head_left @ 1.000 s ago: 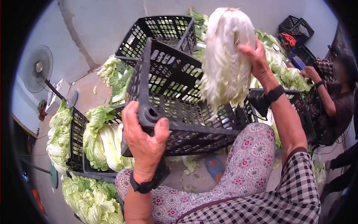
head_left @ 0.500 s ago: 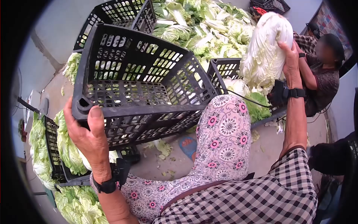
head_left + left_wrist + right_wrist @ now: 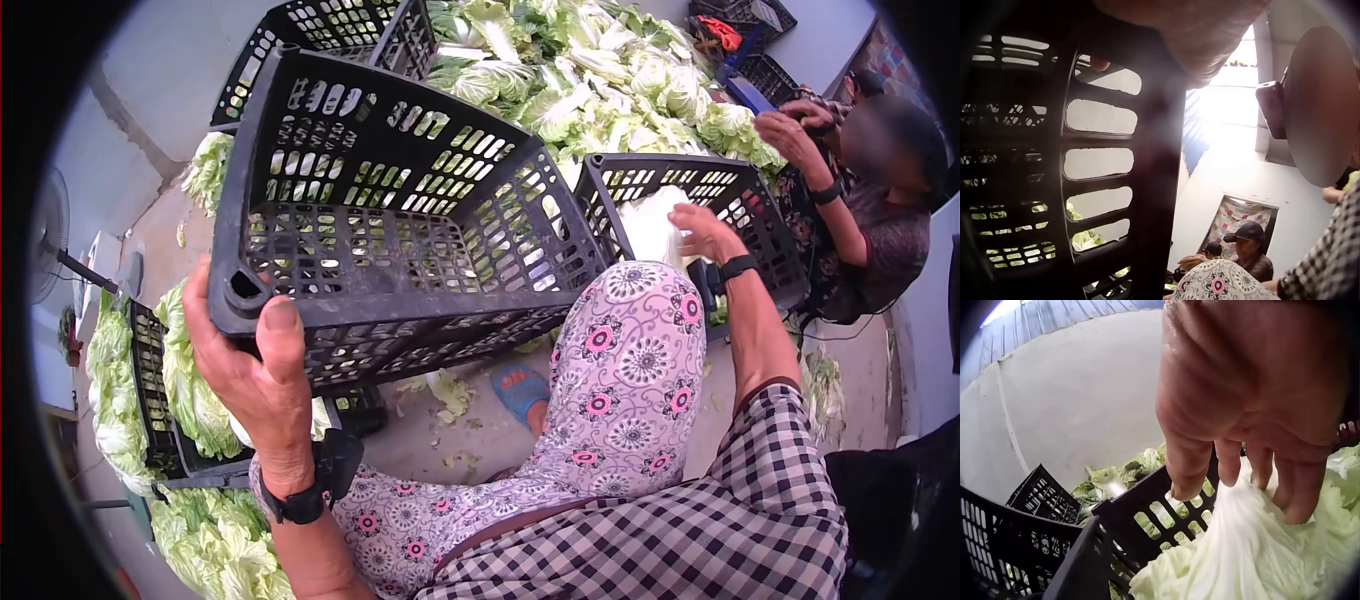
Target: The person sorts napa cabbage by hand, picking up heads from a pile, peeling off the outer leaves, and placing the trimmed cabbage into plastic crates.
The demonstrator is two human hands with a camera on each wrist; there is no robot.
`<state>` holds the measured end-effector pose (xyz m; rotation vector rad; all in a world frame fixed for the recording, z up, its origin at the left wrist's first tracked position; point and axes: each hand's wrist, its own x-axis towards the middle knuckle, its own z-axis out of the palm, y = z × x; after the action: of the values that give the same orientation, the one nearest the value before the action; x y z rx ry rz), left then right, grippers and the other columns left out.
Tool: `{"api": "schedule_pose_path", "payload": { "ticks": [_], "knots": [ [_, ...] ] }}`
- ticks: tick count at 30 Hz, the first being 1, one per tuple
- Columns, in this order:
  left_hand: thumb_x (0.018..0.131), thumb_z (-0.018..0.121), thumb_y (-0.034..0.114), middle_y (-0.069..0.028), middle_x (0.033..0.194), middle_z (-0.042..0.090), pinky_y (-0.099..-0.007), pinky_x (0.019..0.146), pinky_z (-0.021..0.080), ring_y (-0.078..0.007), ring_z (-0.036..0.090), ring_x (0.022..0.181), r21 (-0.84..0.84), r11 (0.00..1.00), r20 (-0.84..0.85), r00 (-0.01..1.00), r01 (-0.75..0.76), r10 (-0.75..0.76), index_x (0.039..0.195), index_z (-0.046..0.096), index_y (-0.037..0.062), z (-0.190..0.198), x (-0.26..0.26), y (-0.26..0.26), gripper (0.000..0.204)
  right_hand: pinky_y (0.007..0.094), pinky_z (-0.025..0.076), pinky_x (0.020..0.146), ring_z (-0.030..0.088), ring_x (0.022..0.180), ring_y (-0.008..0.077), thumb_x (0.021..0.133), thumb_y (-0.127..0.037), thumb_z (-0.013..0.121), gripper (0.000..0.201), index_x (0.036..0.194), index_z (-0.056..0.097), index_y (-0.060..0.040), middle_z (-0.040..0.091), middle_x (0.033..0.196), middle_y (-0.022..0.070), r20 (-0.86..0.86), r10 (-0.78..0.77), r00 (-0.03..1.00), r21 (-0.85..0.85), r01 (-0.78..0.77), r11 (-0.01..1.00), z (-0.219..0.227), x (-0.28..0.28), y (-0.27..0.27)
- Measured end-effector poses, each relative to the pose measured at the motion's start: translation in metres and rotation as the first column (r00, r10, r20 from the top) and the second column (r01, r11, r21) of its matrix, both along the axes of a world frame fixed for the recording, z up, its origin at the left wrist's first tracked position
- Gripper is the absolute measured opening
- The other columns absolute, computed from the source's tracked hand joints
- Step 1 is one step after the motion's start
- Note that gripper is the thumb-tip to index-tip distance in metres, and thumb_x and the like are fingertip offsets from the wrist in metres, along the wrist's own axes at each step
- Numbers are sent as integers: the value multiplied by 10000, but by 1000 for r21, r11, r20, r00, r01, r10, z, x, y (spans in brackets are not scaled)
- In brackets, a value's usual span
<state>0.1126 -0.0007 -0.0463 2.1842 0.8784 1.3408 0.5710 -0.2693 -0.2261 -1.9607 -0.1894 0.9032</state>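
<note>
My left hand (image 3: pixel 250 360) grips the near corner of an empty black plastic crate (image 3: pixel 400 170), thumb over the rim, holding it tilted above my lap. The left wrist view shows that crate's slotted wall (image 3: pixel 1147 156) close up under my hand (image 3: pixel 1197 31). My right hand (image 3: pixel 702 232) hovers with relaxed fingers over a pale napa cabbage (image 3: pixel 650 225) lying in a second black crate (image 3: pixel 760 200) to the right. Seen from the right wrist, the fingers (image 3: pixel 1241 425) hang loosely just above the cabbage (image 3: pixel 1254 550), holding nothing.
A big heap of cabbages (image 3: pixel 600 70) lies beyond the crates. Another person (image 3: pixel 880 200) sits at the right, working. A crate with cabbages (image 3: pixel 160 400) stands at my left, a fan (image 3: pixel 45 235) behind it. A third empty crate (image 3: pixel 330 30) is at the back.
My right hand brought the cabbage down from shoulder height into the right crate and let go of it. The left hand kept its grip on the empty crate.
</note>
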Motion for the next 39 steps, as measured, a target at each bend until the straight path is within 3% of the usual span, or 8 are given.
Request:
{"api": "schedule_pose_path", "payload": {
  "ticks": [6, 8, 11, 20, 26, 28, 35, 39],
  "knots": [
    [801, 627, 394, -122, 948, 548, -332, 784, 435, -215, 534, 835, 89, 995, -4, 999, -39, 40, 1158, 482, -22, 1, 8, 0, 567, 535, 305, 1012, 275, 1307, 411, 805, -405, 651, 766, 1399, 313, -61, 313, 1441, 161, 35, 232, 972, -113, -226, 967, 21, 3, 1],
    [804, 628, 384, -126, 949, 549, -333, 786, 435, -220, 535, 837, 65, 997, 21, 999, -31, 29, 1151, 487, -24, 1, 11, 1, 555, 431, 418, 903, 455, 1186, 287, 832, -369, 622, 635, 1334, 418, -37, 485, 1305, 138, 203, 210, 956, -225, -163, 961, 42, -4, 9],
    [811, 624, 376, -126, 941, 555, -331, 778, 438, -223, 538, 833, 87, 994, -19, 998, -61, 62, 1130, 507, -17, 5, 10, 9, 520, 319, 453, 818, 568, 996, 209, 834, -284, 617, 491, 1193, 538, 41, 598, 1134, 132, 513, 57, 856, 96, -123, 988, 45, -8, 35],
    [731, 709, 433, -84, 789, 593, -324, 665, 475, -205, 578, 696, -23, 1000, 6, 1000, -19, 19, 1097, 543, 11, 20, 18, 19, 583, 339, 454, 863, 464, 1159, 219, 853, -369, 600, 678, 1376, 334, -31, 427, 1341, 143, 174, 628, 759, 120, -649, 751, 73, -92, 108],
    [652, 746, 434, -127, 793, 596, -380, 623, 493, -304, 605, 700, 61, 998, 8, 1000, -12, 11, 999, 547, 11, 17, 12, 28, 582, 329, 377, 955, 479, 1098, 195, 861, -216, 609, 552, 1308, 404, 34, 509, 1205, 133, 343, 499, 796, 142, -569, 810, 21, -104, 75],
    [653, 720, 545, -121, 773, 576, -394, 615, 494, -318, 606, 705, 46, 999, -17, 1000, 12, -11, 999, 540, 23, 17, 12, 29, 652, 262, 406, 901, 511, 1008, 146, 885, -40, 548, 398, 1252, 432, 58, 522, 1152, 94, 410, 659, 631, -69, -699, 712, 19, -103, 62],
    [657, 725, 494, -106, 789, 608, -333, 681, 489, -228, 609, 721, 86, 996, -7, 1000, -1, 2, 1021, 554, 8, 12, 10, 32, 631, 252, 442, 813, 527, 942, 128, 899, -71, 545, 349, 1217, 456, 43, 543, 1066, 62, 165, 251, 954, 374, -296, 879, 36, -129, 52],
    [655, 704, 390, -112, 793, 611, -327, 681, 489, -229, 606, 715, 24, 1000, 4, 1000, 1, -1, 1014, 554, 1, 18, 11, 28, 551, 226, 454, 737, 534, 866, 94, 921, -147, 536, 331, 1190, 469, 34, 555, 1006, 44, 324, 449, 833, 306, -541, 783, 48, -130, 61]
  ]
}}
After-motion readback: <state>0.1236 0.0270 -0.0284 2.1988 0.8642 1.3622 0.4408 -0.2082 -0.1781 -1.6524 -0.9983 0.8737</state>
